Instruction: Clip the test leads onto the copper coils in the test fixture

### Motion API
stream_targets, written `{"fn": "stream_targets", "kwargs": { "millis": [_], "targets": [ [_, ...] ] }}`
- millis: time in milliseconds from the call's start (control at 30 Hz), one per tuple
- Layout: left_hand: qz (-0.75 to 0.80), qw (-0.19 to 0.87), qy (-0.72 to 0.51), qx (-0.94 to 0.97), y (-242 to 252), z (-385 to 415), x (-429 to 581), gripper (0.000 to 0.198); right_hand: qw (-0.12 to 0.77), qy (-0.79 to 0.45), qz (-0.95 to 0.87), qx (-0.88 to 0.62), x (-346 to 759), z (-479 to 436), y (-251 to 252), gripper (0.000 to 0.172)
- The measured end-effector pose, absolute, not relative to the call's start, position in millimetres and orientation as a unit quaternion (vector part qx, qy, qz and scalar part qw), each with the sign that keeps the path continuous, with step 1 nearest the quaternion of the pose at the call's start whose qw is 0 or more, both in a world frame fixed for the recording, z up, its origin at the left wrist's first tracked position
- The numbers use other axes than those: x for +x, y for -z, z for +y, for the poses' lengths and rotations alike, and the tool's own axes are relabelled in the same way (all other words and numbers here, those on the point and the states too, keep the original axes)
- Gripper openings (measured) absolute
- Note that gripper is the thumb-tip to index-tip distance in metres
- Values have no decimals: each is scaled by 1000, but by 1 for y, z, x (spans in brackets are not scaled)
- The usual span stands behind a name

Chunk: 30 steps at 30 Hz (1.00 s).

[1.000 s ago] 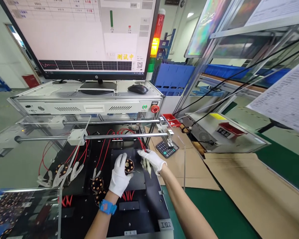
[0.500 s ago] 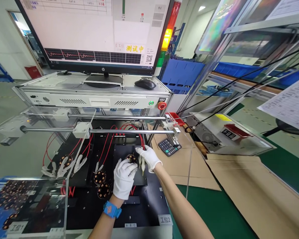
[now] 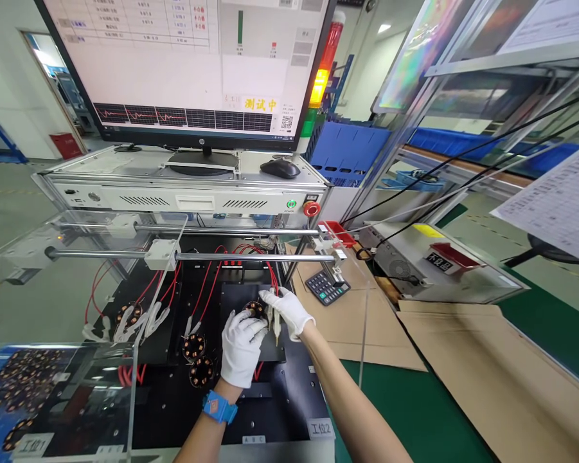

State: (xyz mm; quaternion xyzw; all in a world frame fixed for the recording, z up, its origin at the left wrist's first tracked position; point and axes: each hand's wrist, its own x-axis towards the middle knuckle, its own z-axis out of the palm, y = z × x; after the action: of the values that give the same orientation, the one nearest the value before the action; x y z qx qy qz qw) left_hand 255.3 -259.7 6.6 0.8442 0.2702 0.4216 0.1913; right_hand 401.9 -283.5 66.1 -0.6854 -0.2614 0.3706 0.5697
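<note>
In white gloves, both my hands work at the right half of the black fixture. My left hand (image 3: 243, 347) has its fingers closed around the near side of a wound stator coil (image 3: 254, 309) on a black plate (image 3: 234, 296). My right hand (image 3: 290, 312) is closed on a pale test clip (image 3: 276, 325) with red leads, right beside that stator. Its fingertips partly hide how the clip meets the coil. Left of my left hand lie two more stators, one upper (image 3: 193, 346) and one lower (image 3: 201, 371). Another clip pair (image 3: 191, 326) hangs just above them.
A clear acrylic cover (image 3: 135, 360) on metal rails (image 3: 250, 258) shields the left station, where a clipped stator (image 3: 129, 315) sits. Many stators (image 3: 24, 379) fill a blue area at far left. A monitor (image 3: 173, 71) stands behind; a calculator (image 3: 328, 287) lies on cardboard at right.
The view has tilted up slightly, showing more of the monitor. My right fingertips have shifted slightly left towards the stator; my left hand stays on it.
</note>
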Motion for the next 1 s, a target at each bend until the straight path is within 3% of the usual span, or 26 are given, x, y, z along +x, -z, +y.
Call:
{"fn": "stream_targets", "kwargs": {
  "millis": [233, 533, 767, 900, 1000],
  "targets": [
    [286, 224, -417, 833, -6, -261, 254, 14, 630, -393, -115, -660, 425, -286, -52, 46],
    [276, 200, -438, 832, -8, -259, 258, 12, 673, -310, -153, -654, 428, -276, -40, 44],
    [281, 73, -467, 835, 5, -257, 228, 23, 666, -331, -94, -662, 431, -290, -30, 47],
    [300, 50, -400, 865, 17, -261, 203, 30, 677, -329, -84, -653, 433, -293, -17, 52],
    [280, 126, -322, 896, 9, -261, 191, 38, 684, -347, -90, -636, 432, -291, -15, 52]
  ]
}}
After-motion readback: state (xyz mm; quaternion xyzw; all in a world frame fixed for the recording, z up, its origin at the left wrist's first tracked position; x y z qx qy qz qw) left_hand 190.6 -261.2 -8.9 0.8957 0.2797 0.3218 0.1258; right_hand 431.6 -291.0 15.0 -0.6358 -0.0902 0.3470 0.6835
